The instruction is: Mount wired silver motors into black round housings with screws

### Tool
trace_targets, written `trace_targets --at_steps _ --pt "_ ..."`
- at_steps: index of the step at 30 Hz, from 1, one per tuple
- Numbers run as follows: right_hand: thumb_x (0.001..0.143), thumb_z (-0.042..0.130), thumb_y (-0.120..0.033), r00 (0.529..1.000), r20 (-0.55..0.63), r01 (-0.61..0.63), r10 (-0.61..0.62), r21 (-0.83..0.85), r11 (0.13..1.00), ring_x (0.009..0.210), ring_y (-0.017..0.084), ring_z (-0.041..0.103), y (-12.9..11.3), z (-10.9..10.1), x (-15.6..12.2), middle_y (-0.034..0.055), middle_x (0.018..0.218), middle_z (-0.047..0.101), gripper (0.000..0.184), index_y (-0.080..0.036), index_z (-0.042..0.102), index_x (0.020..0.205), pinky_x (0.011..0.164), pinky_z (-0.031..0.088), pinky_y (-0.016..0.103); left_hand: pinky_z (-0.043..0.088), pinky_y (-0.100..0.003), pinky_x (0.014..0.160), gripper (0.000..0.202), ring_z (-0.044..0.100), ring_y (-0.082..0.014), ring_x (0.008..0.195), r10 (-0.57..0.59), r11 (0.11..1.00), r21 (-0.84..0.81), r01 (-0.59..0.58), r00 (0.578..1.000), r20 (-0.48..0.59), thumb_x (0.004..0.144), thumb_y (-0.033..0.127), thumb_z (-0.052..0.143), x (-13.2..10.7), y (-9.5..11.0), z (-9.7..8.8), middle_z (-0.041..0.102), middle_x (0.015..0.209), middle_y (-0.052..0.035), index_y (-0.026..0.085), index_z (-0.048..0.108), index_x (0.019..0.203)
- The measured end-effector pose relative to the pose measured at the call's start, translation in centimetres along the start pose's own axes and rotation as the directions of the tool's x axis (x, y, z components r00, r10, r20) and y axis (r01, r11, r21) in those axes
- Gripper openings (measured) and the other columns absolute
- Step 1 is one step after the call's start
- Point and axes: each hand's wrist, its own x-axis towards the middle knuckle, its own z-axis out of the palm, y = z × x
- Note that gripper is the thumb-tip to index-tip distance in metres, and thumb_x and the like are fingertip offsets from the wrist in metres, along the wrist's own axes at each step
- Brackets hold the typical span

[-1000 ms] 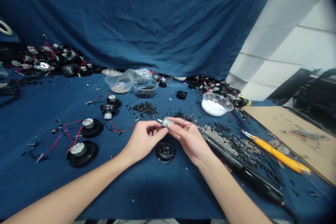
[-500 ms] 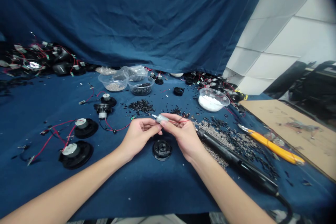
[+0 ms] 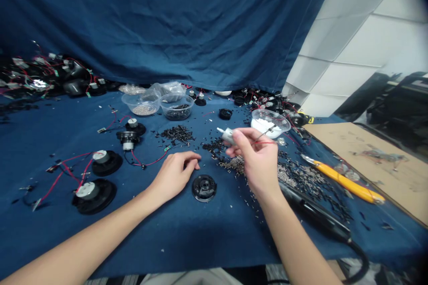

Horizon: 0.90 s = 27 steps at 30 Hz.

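The right hand (image 3: 259,162) was lifted above the blue-draped table (image 3: 207,240), its grip pinching a small silver cylindrical motor (image 3: 228,135) between thumb and fingertips. The motor stuck out to the left of the fingers, tilted, and thin red wires (image 3: 265,142) ran from it to the right over the hand. The left hand (image 3: 175,173) lay palm down on the cloth, well apart from the motor, its grip empty and the fingers loosely curled, just beside a black round plastic disc (image 3: 203,188) without touching it. Beneath the raised motor lay a scatter of small silver screws (image 3: 287,173). A clear plastic bowl of white bits (image 3: 269,122) stood just behind the right hand. A black corded tool (image 3: 314,214) stretched along the table to the right of that wrist, with a yellow-handled tool (image 3: 341,180) farther out. At far left sat two black round housings with red leads (image 3: 95,193).
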Motion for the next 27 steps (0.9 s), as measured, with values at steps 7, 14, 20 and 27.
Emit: trace_targets --at_steps 7,14,20,27 --pt "0.076 0.060 -0.022 0.910 0.410 0.145 0.057 -0.446 0.883 0.047 0.009 0.040 -0.6 -0.2 -1.4 -0.0034 0.053 0.049 0.015 -0.017 0.060 0.062 0.045 0.030 0.022 0.042 -0.024 0.062 0.021 0.061 -0.0156 0.064 0.042 0.995 0.088 -0.048 0.997 0.070 0.088 0.028 0.052 0.1 0.5 -1.4 0.070 0.072 -0.0004 0.018 0.070 0.091" --pt "0.075 0.067 -0.021 0.861 0.498 0.298 0.098 -0.652 0.697 0.049 0.011 0.040 0.0 0.5 -1.6 -0.0047 0.049 0.043 0.016 -0.018 0.057 0.063 0.051 0.029 0.023 0.045 -0.026 0.064 0.024 0.060 -0.0160 0.065 0.028 0.996 0.083 -0.029 0.999 0.021 0.089 0.031 0.051 0.2 0.5 -1.7 0.068 0.073 -0.0012 0.017 0.066 0.101" --pt "0.076 0.071 -0.020 0.796 0.593 0.361 0.124 -0.628 0.689 0.051 0.010 0.041 0.2 0.7 -1.9 -0.0055 0.055 0.046 0.020 -0.018 0.055 0.065 0.051 0.025 0.023 0.045 -0.026 0.065 0.023 0.061 -0.0165 0.067 0.033 0.998 0.053 -0.035 0.999 0.037 0.090 0.032 0.050 0.1 0.6 -1.5 0.068 0.073 -0.0014 0.017 0.066 0.096" --pt "0.079 0.080 -0.022 0.740 0.666 0.411 0.092 -0.556 0.722 0.056 0.010 0.043 -0.2 0.2 -1.8 -0.0059 0.063 0.048 0.029 -0.017 0.053 0.069 0.054 0.028 0.022 0.043 -0.025 0.062 0.024 0.060 -0.0159 0.066 0.046 0.998 0.033 -0.050 0.994 0.101 0.090 0.033 0.050 0.2 0.7 -2.7 0.066 0.070 -0.0006 0.018 0.067 0.092"
